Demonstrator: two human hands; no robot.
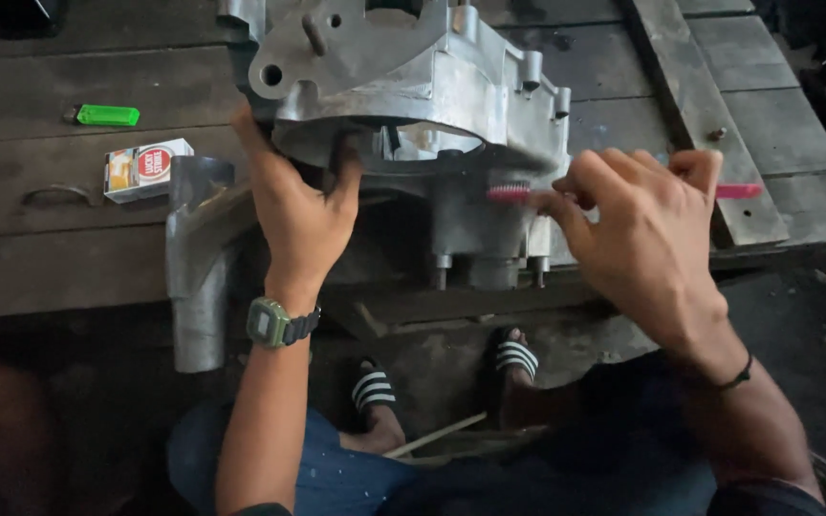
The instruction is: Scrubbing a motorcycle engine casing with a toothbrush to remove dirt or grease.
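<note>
A large grey cast-metal engine casing (pixel 413 86) rests on the edge of a dark wooden bench (pixel 69 96). My left hand (pixel 298 215) grips its lower left rim, fingers curled over the edge; a green wristwatch (pixel 274 323) is on that wrist. My right hand (pixel 647 234) holds a pink toothbrush (pixel 740 191), whose bristled head (pixel 509 192) lies against the casing's right underside.
A green lighter (pixel 107 116) and a small cardboard packet (pixel 145 169) lie on the bench at left. A grey metal tube part (pixel 198 277) hangs off the bench edge. A wooden plank (pixel 690 96) lies at right. My sandalled feet (pixel 446 377) stand on the dark floor below.
</note>
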